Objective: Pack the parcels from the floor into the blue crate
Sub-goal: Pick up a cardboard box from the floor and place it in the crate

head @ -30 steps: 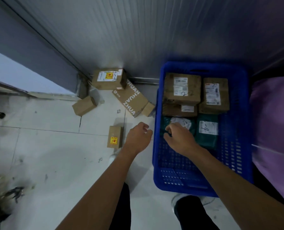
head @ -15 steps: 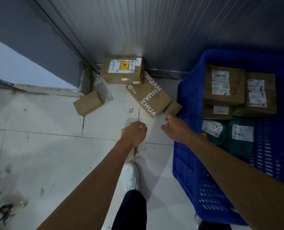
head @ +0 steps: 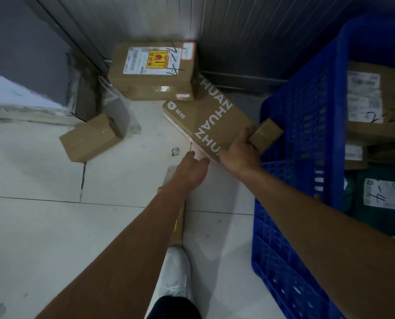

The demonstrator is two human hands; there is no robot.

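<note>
Now down at floor level: right hand [head: 238, 153] clamped on the near corner of the flat brown cardboard parcel printed ZHUAN ZHUAN [head: 205, 125], thumb on top, fingers curled under. Left hand [head: 189, 171] just beside it, fingers loosely open, gripping nothing, tips near the same parcel's edge. Small brown cardboard box [head: 265, 134] wedged between that parcel and the blue plastic crate [head: 302, 139]. Labelled brown cardboard box with a yellow sticker [head: 155, 70] against the wall, touching the flat parcel's far end. Plain small brown box [head: 92, 138] well apart on the pale tiled floor [head: 30, 226]. Brown and green parcels already inside the crate.
</note>
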